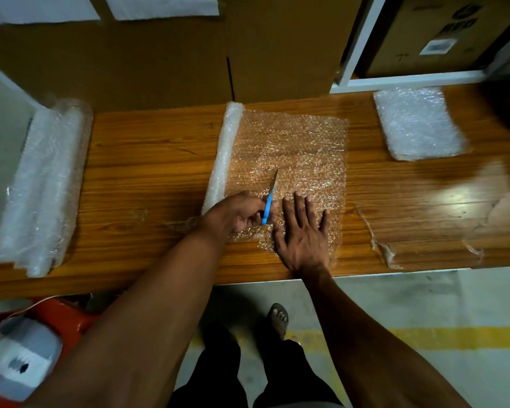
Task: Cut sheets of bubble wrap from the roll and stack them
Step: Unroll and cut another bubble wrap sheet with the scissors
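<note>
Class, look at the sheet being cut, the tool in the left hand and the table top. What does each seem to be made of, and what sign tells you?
Sheet: clear plastic bubble wrap; small air pockets glint and the wood grain shows through.
Tool: a narrow grey blade, probably metal, on a matt blue handle, probably plastic, held by the left hand.
Table top: glossy wood grain that mirrors the light; solid wood or laminate, the picture leaves open.

The curled left hand (242, 214) hides most of the blue-handled scissors (269, 203). A grey-and-white appliance on an orange plastic stool (15, 357) is cropped by the left edge. The printed brown cardboard carton (442, 30) runs off the top, its lettering blurred.
</note>
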### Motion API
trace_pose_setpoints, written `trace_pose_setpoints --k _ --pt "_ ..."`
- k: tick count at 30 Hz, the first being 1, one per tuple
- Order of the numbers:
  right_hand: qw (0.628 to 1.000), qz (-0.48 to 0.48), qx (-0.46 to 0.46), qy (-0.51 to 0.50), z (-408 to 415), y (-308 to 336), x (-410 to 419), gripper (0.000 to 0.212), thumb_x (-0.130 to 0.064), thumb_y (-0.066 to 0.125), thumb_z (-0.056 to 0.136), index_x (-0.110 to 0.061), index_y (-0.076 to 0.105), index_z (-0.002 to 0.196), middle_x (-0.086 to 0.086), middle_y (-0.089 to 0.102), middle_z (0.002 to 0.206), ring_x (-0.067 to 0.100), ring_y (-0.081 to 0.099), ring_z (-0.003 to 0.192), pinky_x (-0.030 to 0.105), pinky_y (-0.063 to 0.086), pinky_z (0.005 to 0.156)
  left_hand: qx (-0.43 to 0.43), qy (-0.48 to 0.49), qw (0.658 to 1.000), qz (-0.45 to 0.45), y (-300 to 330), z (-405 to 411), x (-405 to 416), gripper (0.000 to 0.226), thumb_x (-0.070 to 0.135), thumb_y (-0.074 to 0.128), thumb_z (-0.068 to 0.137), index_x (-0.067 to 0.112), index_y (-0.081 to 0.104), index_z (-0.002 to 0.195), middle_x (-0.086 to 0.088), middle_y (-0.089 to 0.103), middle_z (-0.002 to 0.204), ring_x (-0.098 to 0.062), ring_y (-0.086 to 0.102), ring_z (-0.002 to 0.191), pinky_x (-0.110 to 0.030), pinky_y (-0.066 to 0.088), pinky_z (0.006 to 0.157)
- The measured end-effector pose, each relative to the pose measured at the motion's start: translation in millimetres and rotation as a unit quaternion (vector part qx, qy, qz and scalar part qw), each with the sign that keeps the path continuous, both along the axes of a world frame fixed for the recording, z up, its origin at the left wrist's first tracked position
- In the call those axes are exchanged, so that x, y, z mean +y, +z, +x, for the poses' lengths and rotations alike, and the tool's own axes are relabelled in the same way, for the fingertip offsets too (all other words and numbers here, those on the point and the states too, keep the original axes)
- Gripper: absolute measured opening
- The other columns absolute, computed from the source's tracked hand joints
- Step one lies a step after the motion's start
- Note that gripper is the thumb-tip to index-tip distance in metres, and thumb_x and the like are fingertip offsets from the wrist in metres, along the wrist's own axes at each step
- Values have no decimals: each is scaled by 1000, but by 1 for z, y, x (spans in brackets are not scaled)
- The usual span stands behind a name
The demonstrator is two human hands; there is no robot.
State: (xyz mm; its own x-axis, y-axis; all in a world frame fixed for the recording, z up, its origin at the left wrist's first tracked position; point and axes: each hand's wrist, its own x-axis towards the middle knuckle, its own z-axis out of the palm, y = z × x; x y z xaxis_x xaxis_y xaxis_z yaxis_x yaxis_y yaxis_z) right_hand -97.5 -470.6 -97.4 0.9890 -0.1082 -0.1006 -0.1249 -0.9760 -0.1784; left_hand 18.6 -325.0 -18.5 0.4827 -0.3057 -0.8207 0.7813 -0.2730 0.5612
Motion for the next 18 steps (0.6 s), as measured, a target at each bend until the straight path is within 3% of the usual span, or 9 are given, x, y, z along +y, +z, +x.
trace_pose_setpoints --k 4,9,11,15,18 --pt "1000 -2 -1 1 0 0 -1 73 -65 13 105 -29 0 167 1 -8 175 24 -13 161 64 -3 125 2 -7 1000 8 -7 4 0 24 12 70 95 -4 68 112 -17 71 86 -14 64 73 -10 39 39" --pt "1000 3 -9 1 0 -2 0 74 -66 13 105 -28 5 168 2 -4 175 24 -10 161 64 -2 126 22 -47 999 -1 -6 10 -1 29 23 67 98 0 67 117 -15 70 91 -3 48 45 -12 40 38" --pt "1000 3 -10 -2 0 -2 0 74 -66 15 105 -29 4 168 2 -3 175 24 -9 161 64 -1 125 33 -60 997 -20 1 13 -3 18 25 64 99 10 67 110 -13 70 97 -5 57 53 -12 42 40" --pt "1000 4 -7 -1 0 -2 -1 74 -66 13 105 -29 2 167 2 -6 175 24 -11 161 65 0 125 26 -66 997 -21 6 20 -6 13 24 59 102 20 65 113 -15 70 114 -17 67 93 -15 44 44" --pt "1000 3 -10 0 0 -1 0 73 -65 13 105 -28 3 168 2 -5 175 24 -11 161 65 0 125 19 -67 998 -13 7 26 -10 22 28 59 102 14 63 118 -14 70 108 -11 65 74 -13 44 42"
